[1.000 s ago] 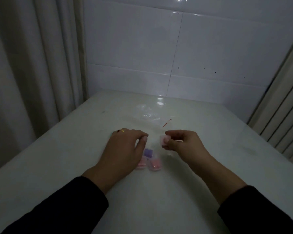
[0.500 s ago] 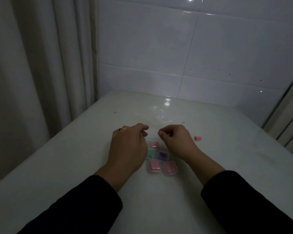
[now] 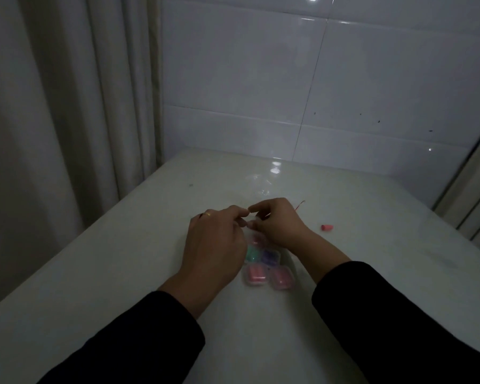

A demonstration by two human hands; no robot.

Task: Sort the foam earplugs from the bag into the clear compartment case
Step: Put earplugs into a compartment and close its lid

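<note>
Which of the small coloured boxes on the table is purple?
The purple box, in the middle row on the right side, beside the green box. The two nearest boxes are pink.

Two hands [image 3: 250, 231], one clear case [image 3: 266, 266] (five compartments visible), one loose pink earplug [image 3: 327, 227].

Both hands [image 3: 247, 228] fingertips meeting over clear compartment case [image 3: 266, 266], pink earplug [image 3: 327, 227] lying apart

Under the meeting fingertips lies a clear, glossy plastic case [image 3: 266, 266]. Right of them, a matt foam earplug [image 3: 327, 227] rests on the smooth, shiny table [image 3: 122, 273]. Beyond: glazed wall tiles [image 3: 261, 79]; left, matt cloth curtain [image 3: 53, 106].
</note>
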